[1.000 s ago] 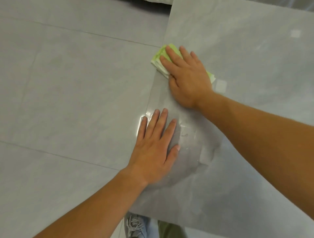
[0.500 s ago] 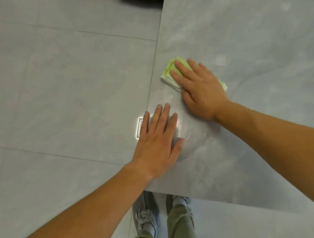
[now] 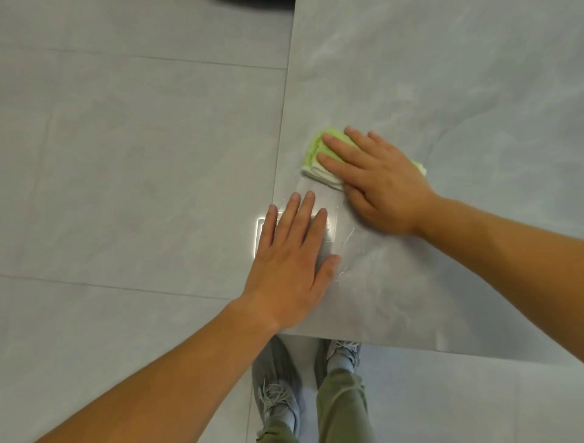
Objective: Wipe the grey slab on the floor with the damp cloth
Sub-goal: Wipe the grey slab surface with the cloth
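The grey slab (image 3: 442, 79) fills the right half of the view, its left edge running down the middle and its near edge above my feet. A folded green and white cloth (image 3: 316, 155) lies on the slab close to that left edge. My right hand (image 3: 376, 180) lies flat on the cloth with straight fingers pressing it down, covering most of it. My left hand (image 3: 294, 256) rests flat with spread fingers on the slab's near left corner, straddling the edge. A wet sheen shows on the slab between the two hands.
Pale grey floor tiles (image 3: 126, 158) with thin joints spread to the left and in front of the slab. My grey shoes (image 3: 278, 395) and green trousers (image 3: 341, 408) stand just below the slab's near edge. A dark object (image 3: 252, 2) sits at the top edge.
My right hand has slid the cloth along the slab's left side towards me, closer to my left hand. The view has shifted, so my feet show more. My left hand stays planted.
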The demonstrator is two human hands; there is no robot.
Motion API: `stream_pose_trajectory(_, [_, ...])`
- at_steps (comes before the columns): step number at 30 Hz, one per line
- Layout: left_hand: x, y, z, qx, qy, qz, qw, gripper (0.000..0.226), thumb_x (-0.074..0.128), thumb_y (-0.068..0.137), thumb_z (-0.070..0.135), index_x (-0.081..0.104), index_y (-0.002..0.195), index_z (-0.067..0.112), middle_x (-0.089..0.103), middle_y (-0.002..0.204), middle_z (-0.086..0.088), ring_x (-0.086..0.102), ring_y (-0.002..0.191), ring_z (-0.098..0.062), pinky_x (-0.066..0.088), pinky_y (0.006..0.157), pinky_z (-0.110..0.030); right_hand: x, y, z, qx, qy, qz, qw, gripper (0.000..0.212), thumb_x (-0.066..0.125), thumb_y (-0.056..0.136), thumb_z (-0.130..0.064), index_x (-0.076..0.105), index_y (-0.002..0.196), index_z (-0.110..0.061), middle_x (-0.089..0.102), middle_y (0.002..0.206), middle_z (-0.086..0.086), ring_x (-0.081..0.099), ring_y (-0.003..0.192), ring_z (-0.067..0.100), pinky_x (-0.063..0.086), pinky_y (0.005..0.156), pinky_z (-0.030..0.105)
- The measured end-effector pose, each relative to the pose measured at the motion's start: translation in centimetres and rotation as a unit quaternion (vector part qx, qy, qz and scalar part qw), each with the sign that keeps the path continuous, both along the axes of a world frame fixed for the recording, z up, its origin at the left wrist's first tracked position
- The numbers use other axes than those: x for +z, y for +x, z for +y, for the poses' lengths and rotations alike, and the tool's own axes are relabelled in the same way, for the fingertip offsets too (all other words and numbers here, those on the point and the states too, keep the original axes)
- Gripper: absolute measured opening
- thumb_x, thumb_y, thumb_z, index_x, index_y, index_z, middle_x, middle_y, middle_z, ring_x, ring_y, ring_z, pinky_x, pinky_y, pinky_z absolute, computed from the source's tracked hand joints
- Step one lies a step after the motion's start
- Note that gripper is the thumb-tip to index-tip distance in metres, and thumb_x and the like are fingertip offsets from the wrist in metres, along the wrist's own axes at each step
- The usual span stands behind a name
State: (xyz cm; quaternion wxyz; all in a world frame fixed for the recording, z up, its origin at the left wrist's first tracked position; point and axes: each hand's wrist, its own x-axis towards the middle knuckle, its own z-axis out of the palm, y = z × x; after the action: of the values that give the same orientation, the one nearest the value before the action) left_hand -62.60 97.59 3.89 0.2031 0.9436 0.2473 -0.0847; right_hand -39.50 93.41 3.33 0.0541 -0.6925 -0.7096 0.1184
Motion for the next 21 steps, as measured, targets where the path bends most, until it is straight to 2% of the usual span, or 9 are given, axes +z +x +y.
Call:
stream_pose_trajectory(2, [-0.1,-0.6,-0.3,-0.009,0.005,0.001,1.000,0.068,0.016,0.104,0.053,0.011,0.159,0.013,-0.007,0.168,-0.008,-0.016,0.153,-0.023,-0.003,0.124,-0.051,-0.1,1.5,1.8,-0.018,0.002,-0.016,1.000,0.057,0.031,0.098,-0.028,0.037,0.153,-0.022,0.027,0.164,0.004,0.024,0.149,0.039,0.020,0.120,0.054])
stream_pose_trajectory(6, [-0.1,-1.2,-0.7,-0.014,0.006,-0.003,1.000,0.070,0.016,0.103,0.053,0.013,0.159,0.011,-0.004,0.168,-0.009,-0.014,0.154,-0.024,-0.002,0.124,-0.051,0.3,-0.1,4.4,-0.152,-0.001,0.008,0.988,0.060,0.027,0.095,-0.029,0.034,0.154,-0.023,0.023,0.165,0.003,0.019,0.150,0.041,0.014,0.122,0.053])
stream_pose_trajectory(9, [0.1,-1.9,-1.3,-0.021,0.008,-0.001,1.000,0.070,0.018,0.103,0.052,0.014,0.159,0.010,-0.003,0.168,-0.012,-0.013,0.154,-0.026,0.001,0.124,-0.053,-0.1,-3.4,0.5,-0.060,0.016,0.008,0.998,0.060,0.035,0.094,-0.023,0.037,0.154,-0.022,0.026,0.164,0.004,0.021,0.150,0.040,0.015,0.122,0.053])
stream_pose_trajectory(12, [0.1,-3.2,-2.6,-0.044,0.032,0.009,0.998,0.071,0.020,0.103,0.053,0.017,0.158,0.008,0.002,0.168,-0.014,-0.008,0.155,-0.028,0.004,0.123,-0.055,0.1,-3.6,-2.4,0.021,-0.009,0.011,1.000,0.057,0.036,0.096,-0.024,0.037,0.154,-0.023,0.026,0.164,0.002,0.021,0.151,0.038,0.017,0.122,0.052])
stream_pose_trajectory(14, [0.0,-3.8,-3.2,-0.053,0.036,0.013,0.998,0.071,0.019,0.103,0.053,0.017,0.158,0.008,0.002,0.168,-0.015,-0.007,0.155,-0.029,0.004,0.123,-0.055,0.1,-2.5,-0.7,0.017,-0.013,0.001,1.000,0.058,0.032,0.096,-0.026,0.035,0.154,-0.023,0.025,0.164,0.003,0.021,0.150,0.039,0.016,0.121,0.053])
stream_pose_trajectory(18, [0.0,-4.0,-3.3,-0.048,0.032,0.020,0.998,0.072,0.016,0.103,0.054,0.012,0.159,0.009,-0.003,0.168,-0.012,-0.012,0.154,-0.027,-0.001,0.123,-0.053,0.3,-2.9,4.2,-0.121,-0.015,0.014,0.992,0.060,0.029,0.096,-0.026,0.030,0.156,-0.026,0.018,0.166,0.002,0.014,0.151,0.040,0.008,0.122,0.051])
stream_pose_trajectory(19, [0.1,-3.9,-3.2,-0.048,0.030,0.021,0.998,0.072,0.016,0.103,0.054,0.011,0.159,0.010,-0.004,0.168,-0.012,-0.013,0.154,-0.026,-0.001,0.123,-0.053,0.2,-3.8,4.2,-0.121,-0.007,0.016,0.992,0.060,0.032,0.096,-0.023,0.030,0.156,-0.026,0.019,0.166,0.002,0.014,0.151,0.041,0.008,0.122,0.051])
stream_pose_trajectory(21, [0.2,-4.0,-3.4,-0.048,0.025,0.026,0.998,0.071,0.017,0.103,0.053,0.011,0.159,0.010,-0.005,0.168,-0.012,-0.014,0.154,-0.026,-0.002,0.123,-0.053,0.0,-5.6,2.1,-0.042,-0.008,0.014,0.999,0.058,0.034,0.097,-0.021,0.033,0.155,-0.025,0.022,0.165,0.002,0.015,0.151,0.040,0.009,0.122,0.051])
